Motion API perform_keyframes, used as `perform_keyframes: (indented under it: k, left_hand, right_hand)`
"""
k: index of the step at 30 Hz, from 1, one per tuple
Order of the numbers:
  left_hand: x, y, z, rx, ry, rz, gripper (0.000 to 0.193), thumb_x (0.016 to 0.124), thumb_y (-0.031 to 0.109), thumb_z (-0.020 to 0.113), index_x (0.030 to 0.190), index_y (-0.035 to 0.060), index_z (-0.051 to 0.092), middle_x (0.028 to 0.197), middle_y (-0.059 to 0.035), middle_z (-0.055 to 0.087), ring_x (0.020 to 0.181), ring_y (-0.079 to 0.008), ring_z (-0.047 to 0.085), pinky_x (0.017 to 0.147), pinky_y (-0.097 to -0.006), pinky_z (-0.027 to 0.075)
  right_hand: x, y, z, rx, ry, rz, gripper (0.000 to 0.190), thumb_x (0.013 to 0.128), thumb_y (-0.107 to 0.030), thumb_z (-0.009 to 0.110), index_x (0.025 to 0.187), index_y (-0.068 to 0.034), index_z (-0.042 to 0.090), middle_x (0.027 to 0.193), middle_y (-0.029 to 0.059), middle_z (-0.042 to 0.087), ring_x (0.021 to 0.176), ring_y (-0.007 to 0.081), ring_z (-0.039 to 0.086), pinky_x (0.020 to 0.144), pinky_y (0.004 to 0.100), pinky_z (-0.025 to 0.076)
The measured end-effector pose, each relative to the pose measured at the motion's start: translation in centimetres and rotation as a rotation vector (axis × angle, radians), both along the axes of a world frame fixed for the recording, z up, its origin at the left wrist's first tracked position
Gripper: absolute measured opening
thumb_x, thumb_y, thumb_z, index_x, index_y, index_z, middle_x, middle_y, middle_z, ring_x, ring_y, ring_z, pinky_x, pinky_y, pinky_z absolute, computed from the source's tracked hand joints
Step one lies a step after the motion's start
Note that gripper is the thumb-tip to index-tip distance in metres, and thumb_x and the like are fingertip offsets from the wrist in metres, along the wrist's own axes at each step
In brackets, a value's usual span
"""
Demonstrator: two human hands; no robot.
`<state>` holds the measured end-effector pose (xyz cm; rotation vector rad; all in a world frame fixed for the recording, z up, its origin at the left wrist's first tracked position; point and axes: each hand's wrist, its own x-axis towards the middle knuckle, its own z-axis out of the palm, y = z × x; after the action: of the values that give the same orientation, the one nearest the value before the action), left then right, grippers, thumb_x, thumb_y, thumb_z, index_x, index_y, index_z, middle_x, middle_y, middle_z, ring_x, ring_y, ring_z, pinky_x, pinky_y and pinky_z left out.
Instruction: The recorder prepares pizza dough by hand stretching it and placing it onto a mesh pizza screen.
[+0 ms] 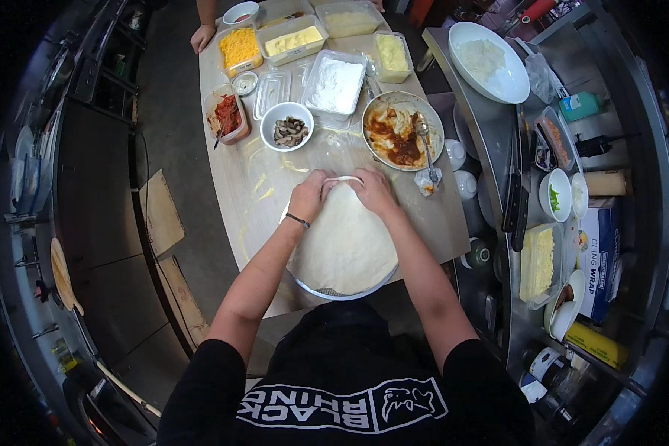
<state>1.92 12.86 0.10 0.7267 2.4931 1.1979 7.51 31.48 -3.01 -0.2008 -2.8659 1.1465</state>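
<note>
A round sheet of pale dough [343, 240] lies over a round metal mesh pizza screen [334, 296], whose rim shows along the near side. At the far edge my left hand [311, 192] pinches the dough's border. My right hand [372, 189] grips the same raised edge a little to the right, so a thin lip of dough stands up between both hands. Fingertips are partly hidden behind the dough. Beyond my hands stand a white bowl of sliced mushrooms [290, 134] and a sauce-smeared bowl [390, 142] with a metal spoon [423, 139] in it.
Tubs of shredded orange cheese [240, 47], butter-yellow food [292, 42], white flour-like powder [335, 83] and red sauce [226, 117] crowd the table's far part. A crumpled tissue [427, 183] lies right. Knives [513, 206] rest on the steel counter [479, 106]. Another person's hand [202, 38] touches the far left corner.
</note>
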Motion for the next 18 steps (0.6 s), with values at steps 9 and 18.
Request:
perform_keyframes:
  k: [9,18]
  left_hand:
    - [3.4,-3.4,-1.9,-0.038,0.145,-0.199,0.022,0.086,0.011,0.063,0.107,0.0064,0.064,0.097,-0.0167,0.064,0.09,-0.0349,0.065,0.08,-0.0431,0.053]
    - [1.6,-1.5,-1.4,-0.002,-0.163,-0.211,0.036,0.085,0.027,0.071,0.113,0.0069,0.062,0.092,-0.0109,0.068,0.074,-0.033,0.066,0.067,-0.0364,0.054]
  right_hand:
    - [6.8,-1.0,1.3,0.085,-0.076,-0.002,0.022,0.082,-0.018,0.069,0.103,-0.013,0.064,0.125,0.0096,0.056,0.102,0.0364,0.062,0.083,0.0462,0.052]
    - [3.2,-2.4,2.0,0.069,0.044,0.206,0.039,0.074,-0.024,0.078,0.109,-0.013,0.066,0.119,0.0087,0.057,0.1,0.0312,0.059,0.089,0.0441,0.048]
